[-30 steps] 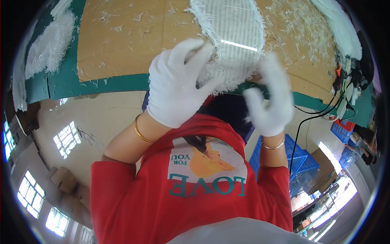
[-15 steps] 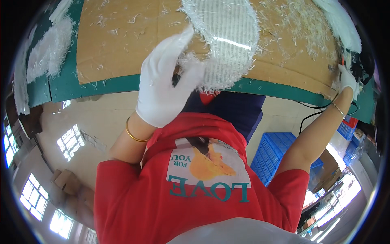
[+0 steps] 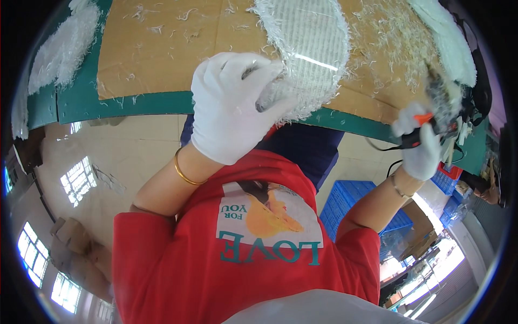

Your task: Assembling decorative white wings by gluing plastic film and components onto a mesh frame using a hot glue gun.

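Observation:
On the cardboard lies a long, rounded piece of white shaggy fabric [image 3: 315, 48], its ribbed side up and its fringed edge all round. A bright glare streak crosses it, as from a clear sheet on top. My left hand [image 3: 232, 105], in a white glove, curls its fingers and thumb over the fabric's left edge and grips it. At the right, above the table's near edge, my gloved right hand [image 3: 423, 146] is closed around a black and orange corded hand tool [image 3: 414, 135]. Motion blurs the tool's fluffy-looking grey front end, so its kind is unclear.
Loose white fibres litter the cardboard sheet [image 3: 162, 54] on the green table [image 3: 129, 108]. White fluffy pieces lie at the far left [image 3: 67, 48] and far right [image 3: 448, 43]. Blue plastic crates [image 3: 345, 202] stand on the floor below, to the right.
My right hand has come nearer from the far right, now lifting the black and orange tool. My left fingers, spread before, have curled onto the fabric's edge.

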A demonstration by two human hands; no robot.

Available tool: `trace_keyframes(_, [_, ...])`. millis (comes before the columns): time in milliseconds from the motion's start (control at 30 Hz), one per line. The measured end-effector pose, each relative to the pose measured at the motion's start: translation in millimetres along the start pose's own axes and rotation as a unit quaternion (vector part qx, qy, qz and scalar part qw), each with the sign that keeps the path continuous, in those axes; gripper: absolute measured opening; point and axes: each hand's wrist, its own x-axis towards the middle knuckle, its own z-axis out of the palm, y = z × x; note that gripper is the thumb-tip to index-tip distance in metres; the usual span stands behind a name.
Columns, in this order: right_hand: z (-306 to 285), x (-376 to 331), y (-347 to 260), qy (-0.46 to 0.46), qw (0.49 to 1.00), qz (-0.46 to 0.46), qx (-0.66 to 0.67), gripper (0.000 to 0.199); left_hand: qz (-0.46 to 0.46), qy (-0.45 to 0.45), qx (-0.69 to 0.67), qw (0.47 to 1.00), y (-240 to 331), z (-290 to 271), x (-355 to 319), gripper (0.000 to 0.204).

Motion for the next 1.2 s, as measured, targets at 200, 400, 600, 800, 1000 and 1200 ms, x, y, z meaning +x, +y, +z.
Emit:
trace_keyframes(200, [85,-17,46,0.072,0.983,0.000,-0.170,0.056,-0.003,0.075,-0.036,0.997,-7,9,5,0.006])
trace_keyframes(400, [121,-33,55,0.084,0.908,0.129,-0.391,0.038,-0.056,-0.128,-0.118,0.983,-19,-14,25,0.013])
trace_keyframes(600, [116,-32,75,0.052,0.912,0.083,-0.398,0.034,-0.066,-0.201,-0.119,0.970,-26,-25,36,0.018])
trace_keyframes(800, [123,-30,71,0.042,0.894,0.087,-0.438,0.032,-0.059,-0.197,-0.128,0.970,-29,-23,34,0.018])
trace_keyframes(1000, [125,-34,76,0.022,0.901,0.070,-0.428,0.036,-0.023,-0.130,-0.120,0.984,-32,-16,30,0.014])
trace_keyframes(1200, [133,-31,69,0.041,0.920,0.106,-0.376,0.040,-0.026,-0.125,-0.134,0.983,-31,-16,31,0.015])
